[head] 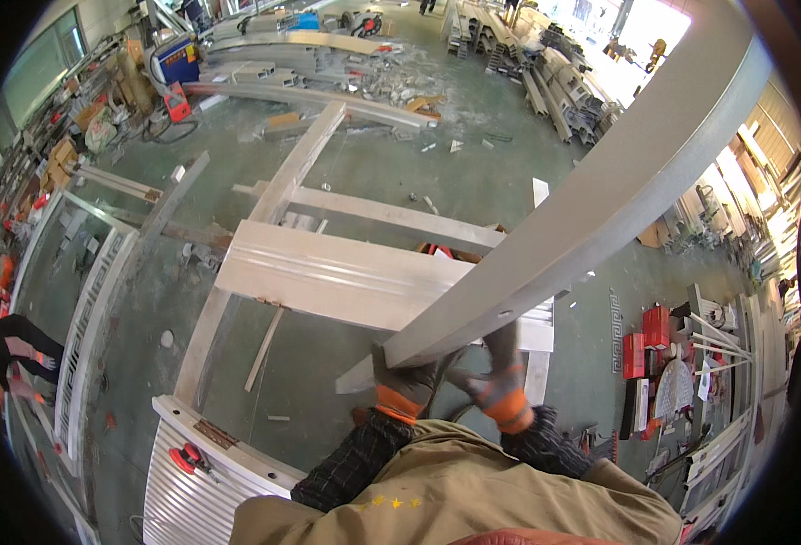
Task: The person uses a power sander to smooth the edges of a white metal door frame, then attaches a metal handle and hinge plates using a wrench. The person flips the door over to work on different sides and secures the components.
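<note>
A long, square-section metal beam [577, 204] slants from near my waist up to the top right. My left hand [404, 385], in a grey and orange work glove, grips its lower end. My right hand [502, 388], gloved alike, is just right of the beam and blurred; its upper part is hidden behind the beam, so its hold cannot be told. Beyond my hands a wide, grooved metal panel [332, 272] lies across metal bars. At the lower left, a ribbed metal panel [199, 490] carries a red and black tool [185, 460] and brown hinges [215, 434].
Another person [22, 351] bends beside a patterned metal frame [90, 340] at the far left. Red boxes [656, 327] stand on the right. A blue and red machine [175, 65] with a cable, scrap [380, 82] and stacked metal profiles [557, 88] lie farther back.
</note>
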The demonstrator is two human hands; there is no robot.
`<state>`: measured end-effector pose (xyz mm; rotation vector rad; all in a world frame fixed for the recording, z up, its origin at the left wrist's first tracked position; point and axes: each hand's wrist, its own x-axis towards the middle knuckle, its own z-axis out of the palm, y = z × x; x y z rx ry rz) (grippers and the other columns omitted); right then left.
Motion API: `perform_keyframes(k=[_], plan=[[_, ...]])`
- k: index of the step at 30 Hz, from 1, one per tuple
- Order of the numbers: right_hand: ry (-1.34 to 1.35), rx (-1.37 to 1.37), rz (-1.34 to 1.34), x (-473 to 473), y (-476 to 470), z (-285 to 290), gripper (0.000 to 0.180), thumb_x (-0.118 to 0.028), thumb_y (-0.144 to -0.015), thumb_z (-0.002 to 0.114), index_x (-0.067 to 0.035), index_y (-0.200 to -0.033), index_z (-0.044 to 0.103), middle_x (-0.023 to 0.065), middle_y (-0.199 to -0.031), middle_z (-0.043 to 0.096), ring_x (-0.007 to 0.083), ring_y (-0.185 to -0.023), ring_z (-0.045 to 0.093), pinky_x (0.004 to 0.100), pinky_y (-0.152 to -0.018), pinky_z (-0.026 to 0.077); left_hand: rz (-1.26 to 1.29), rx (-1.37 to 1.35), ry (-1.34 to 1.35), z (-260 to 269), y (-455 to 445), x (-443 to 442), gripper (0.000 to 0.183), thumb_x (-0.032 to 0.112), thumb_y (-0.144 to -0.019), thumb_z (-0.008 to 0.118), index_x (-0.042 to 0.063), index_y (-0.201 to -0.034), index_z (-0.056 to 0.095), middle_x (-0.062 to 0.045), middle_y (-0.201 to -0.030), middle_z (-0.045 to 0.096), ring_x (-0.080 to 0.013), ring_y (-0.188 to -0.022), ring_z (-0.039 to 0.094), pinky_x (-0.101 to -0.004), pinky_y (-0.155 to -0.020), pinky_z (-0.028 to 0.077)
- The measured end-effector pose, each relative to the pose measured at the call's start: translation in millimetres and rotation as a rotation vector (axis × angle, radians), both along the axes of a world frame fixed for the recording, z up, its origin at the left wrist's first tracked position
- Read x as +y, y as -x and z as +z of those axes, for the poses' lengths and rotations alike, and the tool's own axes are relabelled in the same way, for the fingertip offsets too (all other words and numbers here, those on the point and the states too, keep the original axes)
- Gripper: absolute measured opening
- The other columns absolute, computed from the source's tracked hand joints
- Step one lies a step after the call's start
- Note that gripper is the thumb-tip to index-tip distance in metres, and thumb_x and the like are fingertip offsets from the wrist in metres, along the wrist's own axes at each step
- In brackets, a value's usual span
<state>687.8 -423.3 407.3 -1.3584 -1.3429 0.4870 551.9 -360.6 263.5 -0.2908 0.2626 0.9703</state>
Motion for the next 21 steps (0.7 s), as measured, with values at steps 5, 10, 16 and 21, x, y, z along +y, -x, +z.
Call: perform_keyframes(k=[5, 10, 16, 21], plan=[[0.111, 0.326, 0.110, 31, 22, 1, 0.054, -0.013, -0.071, 0.085, 0.000, -0.117, 0.059, 0.0133, -0.111, 0.067, 0.0217, -0.103, 0.064, 0.0368, -0.085, 0.053, -0.281, 0.136, -0.019, 42, -2, -6, 0.091, 0.083, -0.082, 0.045, 0.000, -0.116, 0.061, -0.015, -0.104, 0.067, -0.0286, -0.092, 0.065, -0.0418, -0.085, 0.055], [0.018, -0.103, 0.356, 57, -7, 53, 0.053, -0.015, -0.070, 0.087, 0.000, -0.114, 0.062, 0.0099, -0.103, 0.070, 0.0175, -0.096, 0.066, 0.0353, -0.084, 0.054, -0.778, 0.656, -0.369, 45, 57, 8, 0.077, 0.072, -0.085, 0.056, -0.001, -0.109, 0.065, -0.013, -0.089, 0.070, -0.0243, -0.077, 0.067, -0.0382, -0.072, 0.057], [-0.062, 0.110, 0.588, 85, 15, 87, 0.094, -0.023, -0.065, 0.092, 0.002, -0.140, 0.041, 0.0148, -0.125, 0.063, 0.0188, -0.112, 0.061, 0.0354, -0.094, 0.050, -0.084, 0.950, -1.157, 110, 103, 43, 0.081, 0.044, -0.090, 0.069, 0.002, -0.147, 0.031, -0.015, -0.139, 0.049, -0.0245, -0.127, 0.050, -0.0372, -0.104, 0.044], [-0.008, 0.245, 0.826, 100, 57, 102, 0.091, -0.039, -0.080, 0.080, 0.004, -0.145, 0.034, 0.0194, -0.131, 0.055, 0.0259, -0.122, 0.053, 0.0394, -0.102, 0.043, -0.044, 0.807, -1.132, 153, 98, 51, 0.109, 0.068, -0.081, 0.065, 0.003, -0.154, 0.017, -0.015, -0.153, 0.032, -0.0292, -0.140, 0.037, -0.0430, -0.114, 0.035]])
